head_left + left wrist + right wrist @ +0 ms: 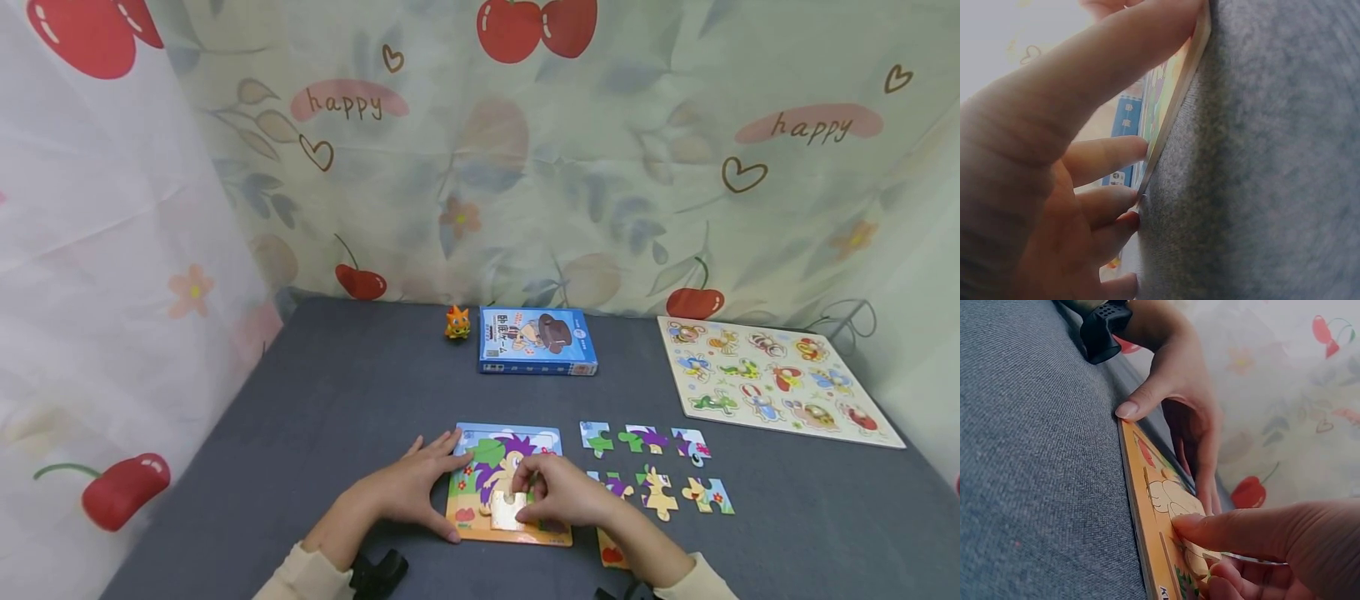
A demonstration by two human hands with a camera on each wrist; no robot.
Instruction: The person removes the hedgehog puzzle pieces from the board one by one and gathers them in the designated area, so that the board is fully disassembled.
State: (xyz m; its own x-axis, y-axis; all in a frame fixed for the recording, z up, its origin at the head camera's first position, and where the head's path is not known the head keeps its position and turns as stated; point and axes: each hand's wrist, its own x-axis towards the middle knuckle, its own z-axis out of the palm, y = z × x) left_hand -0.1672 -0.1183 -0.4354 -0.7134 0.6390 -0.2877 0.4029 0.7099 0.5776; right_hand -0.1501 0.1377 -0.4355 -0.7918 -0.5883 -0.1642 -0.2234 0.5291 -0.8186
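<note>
A puzzle board [465,532] with an orange lower border and a purple-haired cartoon figure lies flat on the dark table. My left hand [408,487] rests along its left side, thumb at the lower left corner and fingers spread near the upper left. The left wrist view shows the fingers [1107,156] against the board's edge. With thumb and fingers, my right hand [558,492] pinches a pale puzzle piece [506,511] over the lower middle of the picture. In the right wrist view, the right thumb [1210,530] presses on this piece; the other fingers are partly hidden.
Several loose puzzle pieces [659,493] lie in rows right of the board, some hidden by my right forearm. Behind stand a small orange toy figure [457,322] and a blue box [536,340]. A white board of insect pictures [772,379] lies at the back right.
</note>
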